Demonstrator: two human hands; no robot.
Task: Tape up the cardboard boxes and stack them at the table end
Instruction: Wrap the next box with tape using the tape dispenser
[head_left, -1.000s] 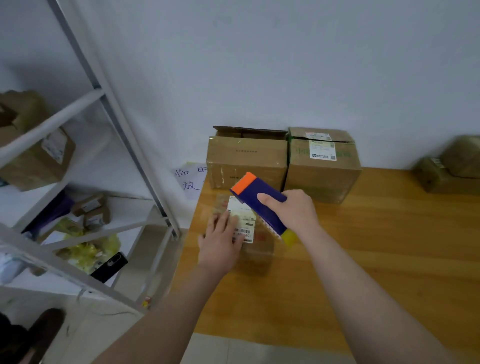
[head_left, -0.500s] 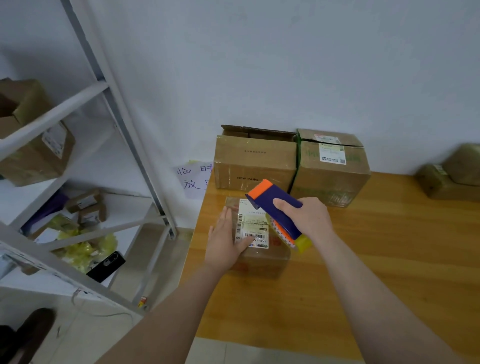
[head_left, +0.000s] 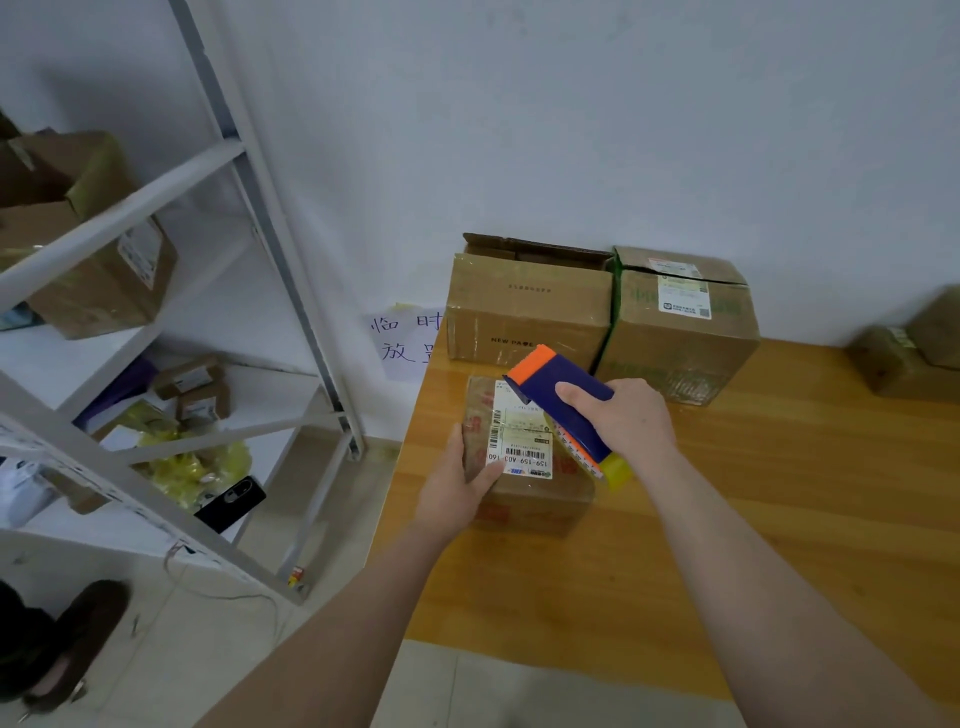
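A small cardboard box (head_left: 524, 493) with a white barcode label lies near the left end of the wooden table (head_left: 727, 519). My left hand (head_left: 457, 483) grips its left side, thumb on the label. My right hand (head_left: 623, 421) holds a blue and orange tape dispenser (head_left: 561, 400), tilted over the box's top right edge. Two larger cardboard boxes stand against the wall behind: a left one (head_left: 524, 312) with a raised back flap and a right one (head_left: 680, 327) with green strapping.
Grey metal shelving (head_left: 156, 291) at the left holds cartons, yellow bags and a black phone (head_left: 228, 504). A handwritten paper note (head_left: 400, 338) hangs on the wall. More brown parcels (head_left: 909, 358) sit at the table's far right. The table's near edge runs close below my arms.
My left hand shifted from lying flat on the box top to gripping its left side. The dispenser stayed over the box, and the view drew closer.
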